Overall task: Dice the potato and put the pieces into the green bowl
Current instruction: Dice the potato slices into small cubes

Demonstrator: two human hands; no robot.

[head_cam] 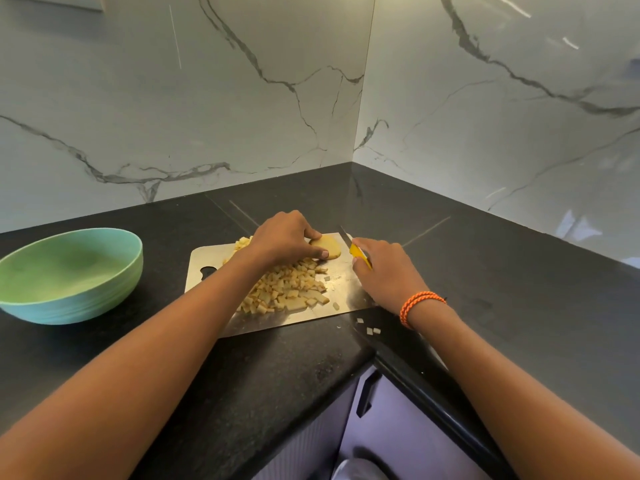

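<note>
A pale yellow potato slice (327,251) lies flat at the far end of the steel cutting board (341,291). My left hand (284,239) pinches the slice between thumb and fingers. My right hand (388,271) grips a yellow-handled knife (358,252); its blade points away, just right of the slice. A heap of diced potato (287,289) covers the middle of the board. The green bowl (69,275) stands at the left on the black counter, and nothing shows inside it.
A few stray potato cubes (369,329) lie on the counter (519,271) near its front edge, right of the board. Marble-patterned walls close the corner behind. A cabinet handle (367,393) shows below the counter edge.
</note>
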